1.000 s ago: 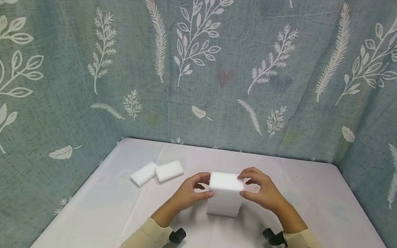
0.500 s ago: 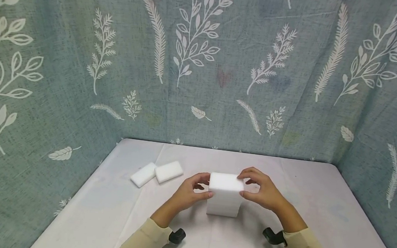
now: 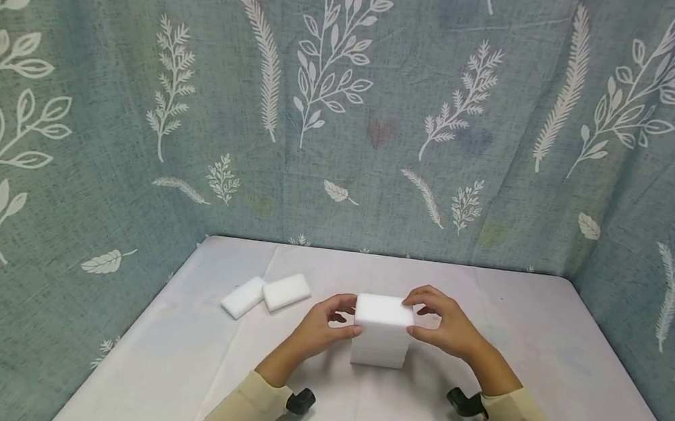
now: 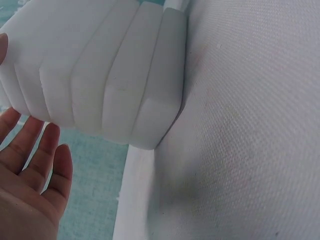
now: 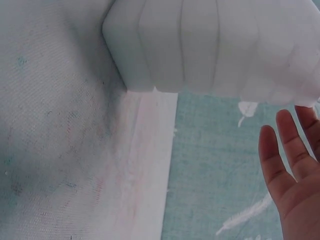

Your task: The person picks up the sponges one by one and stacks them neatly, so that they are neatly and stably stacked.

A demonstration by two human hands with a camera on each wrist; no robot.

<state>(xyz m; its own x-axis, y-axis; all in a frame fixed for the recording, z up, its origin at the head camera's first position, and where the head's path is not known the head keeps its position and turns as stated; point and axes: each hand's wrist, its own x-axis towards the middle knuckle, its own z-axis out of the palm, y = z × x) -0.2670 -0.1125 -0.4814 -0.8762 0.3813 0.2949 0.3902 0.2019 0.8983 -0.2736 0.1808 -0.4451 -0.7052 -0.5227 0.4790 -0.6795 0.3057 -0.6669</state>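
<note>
A stack of several white sponges [image 3: 381, 340] stands upright on the table, its layers lined up one over another. At its upper left side my left hand [image 3: 320, 327] holds it, thumb on the front corner and fingers toward the back. My right hand [image 3: 448, 326] grips the upper right side the same way, index fingertip on the top edge and thumb on the front corner. In the left wrist view, the fingers [image 4: 50, 145] meet the far edge of the upper layers. The right wrist view has the lower fingers [image 5: 285, 140] slightly apart from the stack.
Two loose white sponges, one flatter-angled [image 3: 287, 292] and one slanted [image 3: 243, 297], lie left of the stack, touching or nearly so. A white cloth covers the table [image 3: 542, 366]. A green leaf-patterned curtain [image 3: 363, 193] closes off the back and sides.
</note>
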